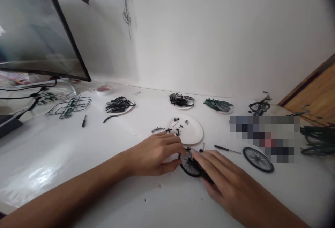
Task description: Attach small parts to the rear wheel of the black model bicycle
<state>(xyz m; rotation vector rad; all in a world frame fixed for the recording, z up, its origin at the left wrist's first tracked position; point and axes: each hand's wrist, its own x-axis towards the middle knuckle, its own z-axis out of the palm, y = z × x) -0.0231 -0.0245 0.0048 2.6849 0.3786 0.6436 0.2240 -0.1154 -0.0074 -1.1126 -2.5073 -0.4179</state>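
A small black spoked wheel (pixel 188 168) belongs to a partly built model bicycle between my two hands. My left hand (pixel 159 154) is closed at the wheel's upper left edge, with thumb and fingertips on its rim. My right hand (pixel 227 177) grips a dark part of the same model bicycle, and the palm hides most of it. Just beyond my fingers lies a white plate (pixel 195 132) with several small black and grey parts. To the right a loose spoked wheel (pixel 258 159) rests near a thin black screwdriver (pixel 227 149).
Plates of black parts (pixel 120 106), more black parts (pixel 180 100) and green parts (pixel 217 105) line the wall. Finished model bicycles (pixel 259 106) stand at right, beside a blurred patch. Green sprue frames (pixel 70 106), a short screwdriver (pixel 84 121) and a monitor (pixel 39 29) are left.
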